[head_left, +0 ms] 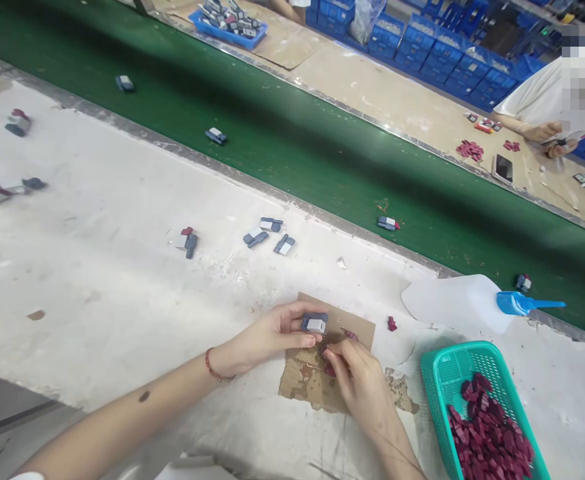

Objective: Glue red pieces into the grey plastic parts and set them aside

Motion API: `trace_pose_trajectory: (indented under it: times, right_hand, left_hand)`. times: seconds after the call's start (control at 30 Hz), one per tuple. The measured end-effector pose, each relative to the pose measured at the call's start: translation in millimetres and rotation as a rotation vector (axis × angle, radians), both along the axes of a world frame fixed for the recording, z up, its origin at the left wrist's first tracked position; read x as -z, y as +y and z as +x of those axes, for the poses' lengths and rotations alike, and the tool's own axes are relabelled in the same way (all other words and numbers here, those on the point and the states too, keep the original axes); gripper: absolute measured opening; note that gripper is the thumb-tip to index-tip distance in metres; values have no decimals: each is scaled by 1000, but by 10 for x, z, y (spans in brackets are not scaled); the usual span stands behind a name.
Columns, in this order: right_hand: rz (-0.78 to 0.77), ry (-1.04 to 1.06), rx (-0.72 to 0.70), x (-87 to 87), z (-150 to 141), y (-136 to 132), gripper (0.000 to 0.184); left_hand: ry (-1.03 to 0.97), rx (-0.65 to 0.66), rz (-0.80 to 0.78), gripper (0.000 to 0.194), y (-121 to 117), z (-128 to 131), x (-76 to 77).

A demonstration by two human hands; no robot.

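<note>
My left hand (pixel 292 327) grips a small blue-grey plastic part (pixel 315 323) with a light grey block in it, between thumb and fingers. Just right of it and lower, my right hand (pixel 355 373) has its thumb and forefinger pinched together over a stained piece of cardboard (pixel 355 323). What the pinch holds, if anything, is hidden by the fingers. Small dark red pieces (pixel 351 334) lie on the cardboard beside the right fingers, and another red piece (pixel 391 324) lies on the white table to the right.
A green basket (pixel 435 387) of dark red pieces stands at the right, below a white bottle (pixel 455 300) with a blue nozzle. Beyond runs a green conveyor belt (pixel 292 143) carrying small parts. Several blue-grey parts (pixel 285 245) lie on the table. A co-worker's hands (pixel 547 137) are across the belt.
</note>
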State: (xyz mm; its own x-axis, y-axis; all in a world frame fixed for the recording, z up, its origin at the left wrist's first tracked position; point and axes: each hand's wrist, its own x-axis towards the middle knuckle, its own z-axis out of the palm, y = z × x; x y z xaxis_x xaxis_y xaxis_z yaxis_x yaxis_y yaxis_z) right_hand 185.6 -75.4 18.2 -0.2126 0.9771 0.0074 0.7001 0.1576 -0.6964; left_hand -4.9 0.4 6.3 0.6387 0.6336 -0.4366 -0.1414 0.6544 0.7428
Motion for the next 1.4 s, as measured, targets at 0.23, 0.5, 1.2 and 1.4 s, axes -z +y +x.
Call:
trace_pose_trajectory:
  times: [0.23,0.5,1.2,1.4]
  right_hand:
    - [-161,138,144,-54,46,-19,27]
    - [-261,701,485,-81,21,-22,33]
    - [-342,736,455,-15,-179,-5,36]
    - [-303,712,452,-29,-193,-7,36]
  left_hand:
    - [150,22,404,36,-103,-9,32]
    - [309,194,982,37,-202,-40,97]
    - [369,302,1170,39,-230,-11,155]
    - [333,264,1186,39,-234,-2,166]
